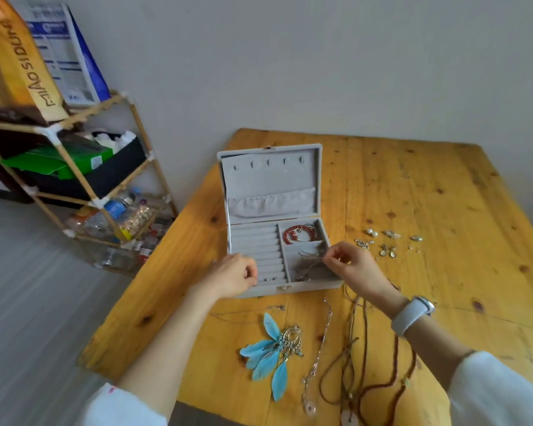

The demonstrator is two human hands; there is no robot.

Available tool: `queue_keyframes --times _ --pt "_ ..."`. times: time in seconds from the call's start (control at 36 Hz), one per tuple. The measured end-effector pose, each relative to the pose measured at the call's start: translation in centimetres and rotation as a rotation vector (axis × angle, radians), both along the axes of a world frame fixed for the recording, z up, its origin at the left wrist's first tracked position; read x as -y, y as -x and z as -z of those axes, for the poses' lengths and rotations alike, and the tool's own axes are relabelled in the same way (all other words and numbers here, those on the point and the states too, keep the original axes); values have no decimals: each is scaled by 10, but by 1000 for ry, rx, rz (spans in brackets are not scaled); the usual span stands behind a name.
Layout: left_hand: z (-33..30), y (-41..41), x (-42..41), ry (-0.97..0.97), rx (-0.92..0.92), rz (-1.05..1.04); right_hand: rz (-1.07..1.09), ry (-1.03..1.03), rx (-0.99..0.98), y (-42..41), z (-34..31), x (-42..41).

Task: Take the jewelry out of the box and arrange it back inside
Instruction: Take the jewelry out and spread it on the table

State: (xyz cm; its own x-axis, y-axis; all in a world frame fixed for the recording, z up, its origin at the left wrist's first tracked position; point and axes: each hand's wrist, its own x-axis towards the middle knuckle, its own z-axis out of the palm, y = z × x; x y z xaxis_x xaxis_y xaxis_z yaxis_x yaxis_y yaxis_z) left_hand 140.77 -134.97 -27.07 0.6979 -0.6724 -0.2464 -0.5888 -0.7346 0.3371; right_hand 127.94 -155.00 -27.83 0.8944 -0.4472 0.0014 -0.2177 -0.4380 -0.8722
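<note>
A grey velvet jewelry box (271,179) stands open on the wooden table (413,192), its lid upright. A red bead bracelet (297,232) lies in its back right compartment. Above the front right compartment, my right hand (351,265) pinches a brown feather earring (310,261). My left hand (233,273) sits at the box's front left corner with curled fingers; whether it holds anything is hidden. Small studs (270,278) sit in the ring rolls. Blue feather earrings (268,355), a silver chain (319,355) and brown cord necklaces (373,364) lie in front of the box.
Small silver and pearl earrings (388,242) are scattered on the table to the right of the box. A bamboo shelf (83,186) with bags, boxes and bottles stands at the left, beside the table. A wall runs behind the table.
</note>
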Motion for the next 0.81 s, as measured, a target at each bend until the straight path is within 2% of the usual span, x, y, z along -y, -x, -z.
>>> queue_keyframes --times 0.08,0.22,0.44,0.61,0.81 --pt "6 1 -5 73 -21 8 66 -7 37 14 -1 13" --pt "9 19 -4 374 -51 -95 203 -7 43 45 9 46" --pt "23 27 21 509 -18 -220 325 7 -9 78 26 81" --pt "21 16 4 429 48 -269 355 87 14 72 34 80" --pt "10 16 11 244 -95 -206 332 97 17 56 40 67"
